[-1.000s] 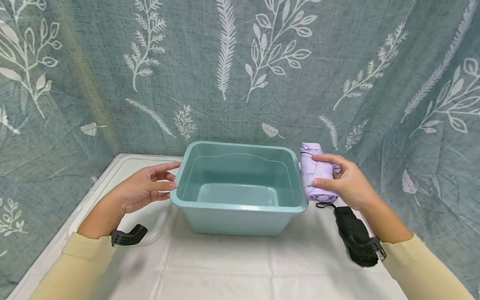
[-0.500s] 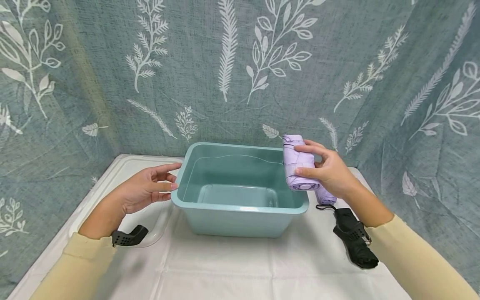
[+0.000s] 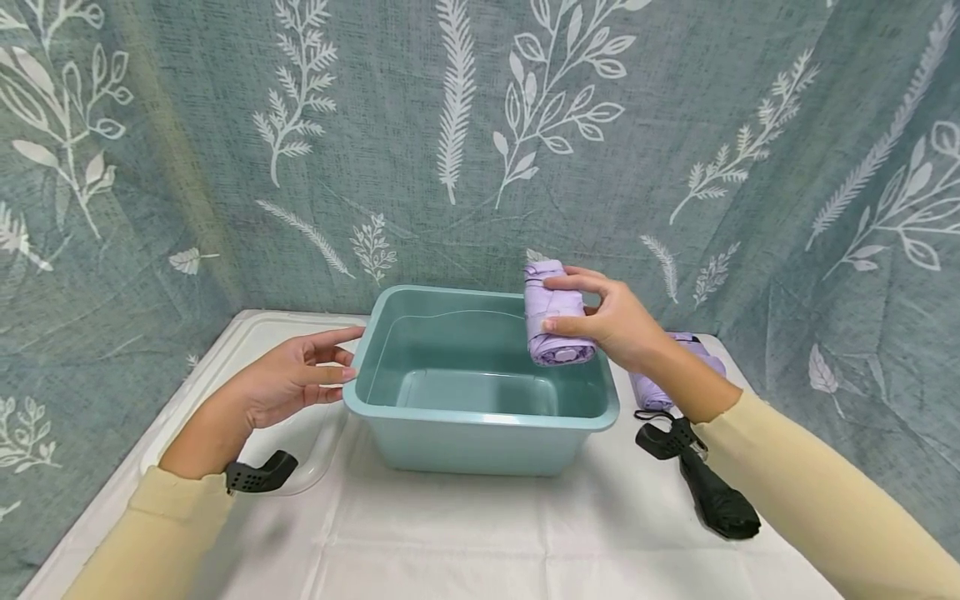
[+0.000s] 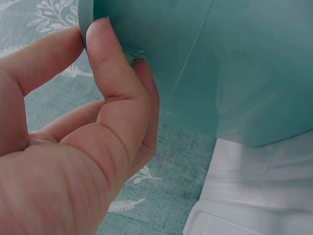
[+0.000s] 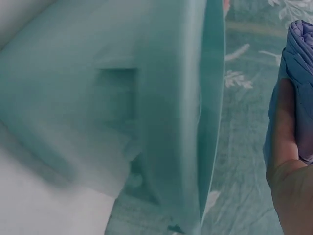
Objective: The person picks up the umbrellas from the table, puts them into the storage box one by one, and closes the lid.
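My right hand point(image 3: 607, 321) grips a lilac folded umbrella point(image 3: 558, 321), fingers on its far part and thumb on its near part. The umbrella hangs over the right end of a teal plastic tub point(image 3: 480, 418), its round end toward me. In the right wrist view the umbrella point(image 5: 301, 73) shows only in part at the right edge. My left hand point(image 3: 296, 375) holds the tub's left rim with bent fingers. The left wrist view shows the fingertips point(image 4: 100, 34) right at the rim's underside. Inside the tub, the visible floor is bare.
Right of the tub lie another lilac folded umbrella point(image 3: 652, 392), partly behind my forearm, and a black folded umbrella point(image 3: 720, 500). A translucent white lid point(image 3: 300, 467) lies on the left under my forearm. A leaf-patterned cloth point(image 3: 405, 125) hangs behind the table.
My right hand has lifted the lilac umbrella from beside the tub and moved left with it over the tub. Another lilac umbrella has come into view. My left hand stays at the rim.
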Action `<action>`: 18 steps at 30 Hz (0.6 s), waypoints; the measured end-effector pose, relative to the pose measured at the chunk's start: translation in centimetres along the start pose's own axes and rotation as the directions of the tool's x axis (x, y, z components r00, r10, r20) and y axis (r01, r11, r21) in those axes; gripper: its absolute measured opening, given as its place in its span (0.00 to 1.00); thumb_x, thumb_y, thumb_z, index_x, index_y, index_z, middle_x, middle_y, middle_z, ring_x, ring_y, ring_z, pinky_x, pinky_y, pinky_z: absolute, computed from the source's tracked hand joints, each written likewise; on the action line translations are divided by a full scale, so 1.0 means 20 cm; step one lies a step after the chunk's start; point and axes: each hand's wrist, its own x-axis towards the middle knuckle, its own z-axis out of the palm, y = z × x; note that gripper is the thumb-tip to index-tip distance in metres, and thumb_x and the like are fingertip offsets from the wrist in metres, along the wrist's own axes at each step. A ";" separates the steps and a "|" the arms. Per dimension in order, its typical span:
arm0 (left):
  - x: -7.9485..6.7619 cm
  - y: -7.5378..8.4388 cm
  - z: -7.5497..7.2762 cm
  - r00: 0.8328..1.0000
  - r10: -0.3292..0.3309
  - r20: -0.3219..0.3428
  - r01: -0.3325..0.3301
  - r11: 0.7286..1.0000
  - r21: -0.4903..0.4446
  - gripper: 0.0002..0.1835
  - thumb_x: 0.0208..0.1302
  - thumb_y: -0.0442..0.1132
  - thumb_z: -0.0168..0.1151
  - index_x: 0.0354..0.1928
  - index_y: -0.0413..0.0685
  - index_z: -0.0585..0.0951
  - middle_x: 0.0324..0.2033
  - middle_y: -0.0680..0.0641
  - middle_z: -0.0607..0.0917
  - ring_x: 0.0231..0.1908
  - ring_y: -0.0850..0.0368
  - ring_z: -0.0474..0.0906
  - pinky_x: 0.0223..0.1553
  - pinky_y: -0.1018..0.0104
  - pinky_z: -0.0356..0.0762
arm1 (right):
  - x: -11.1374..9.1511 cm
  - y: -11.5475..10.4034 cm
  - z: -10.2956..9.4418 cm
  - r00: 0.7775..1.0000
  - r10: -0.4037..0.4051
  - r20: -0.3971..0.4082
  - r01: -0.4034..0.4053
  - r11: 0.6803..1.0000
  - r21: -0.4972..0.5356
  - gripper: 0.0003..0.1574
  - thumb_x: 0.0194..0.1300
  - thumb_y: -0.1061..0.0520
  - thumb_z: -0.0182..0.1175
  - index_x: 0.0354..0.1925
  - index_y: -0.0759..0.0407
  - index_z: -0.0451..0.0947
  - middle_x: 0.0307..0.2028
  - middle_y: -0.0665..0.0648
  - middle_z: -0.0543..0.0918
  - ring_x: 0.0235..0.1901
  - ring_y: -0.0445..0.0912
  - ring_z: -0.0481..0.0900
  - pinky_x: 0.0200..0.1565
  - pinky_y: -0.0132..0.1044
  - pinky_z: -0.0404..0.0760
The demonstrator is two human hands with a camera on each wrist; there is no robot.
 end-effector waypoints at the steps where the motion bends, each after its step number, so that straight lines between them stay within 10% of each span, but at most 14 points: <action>1: 0.00 0.00 0.00 1.000 0.000 0.001 0.000 1.000 0.001 0.43 0.69 0.29 0.64 0.81 0.41 0.54 0.45 0.51 0.77 0.39 0.62 0.82 0.46 0.66 0.86 | 0.01 -0.01 0.01 1.000 0.003 0.004 -0.003 1.000 0.002 0.40 0.59 0.64 0.73 0.69 0.60 0.75 0.79 0.51 0.56 0.63 0.64 0.75 0.47 0.33 0.86; 18: 0.00 0.00 0.00 1.000 0.006 0.005 -0.006 1.000 -0.001 0.42 0.69 0.28 0.63 0.80 0.42 0.55 0.45 0.51 0.77 0.39 0.61 0.83 0.46 0.66 0.86 | 0.18 -0.10 0.11 0.976 0.141 0.165 -0.166 0.975 0.148 0.33 0.62 0.67 0.70 0.65 0.61 0.78 0.78 0.53 0.56 0.48 0.53 0.84 0.44 0.40 0.89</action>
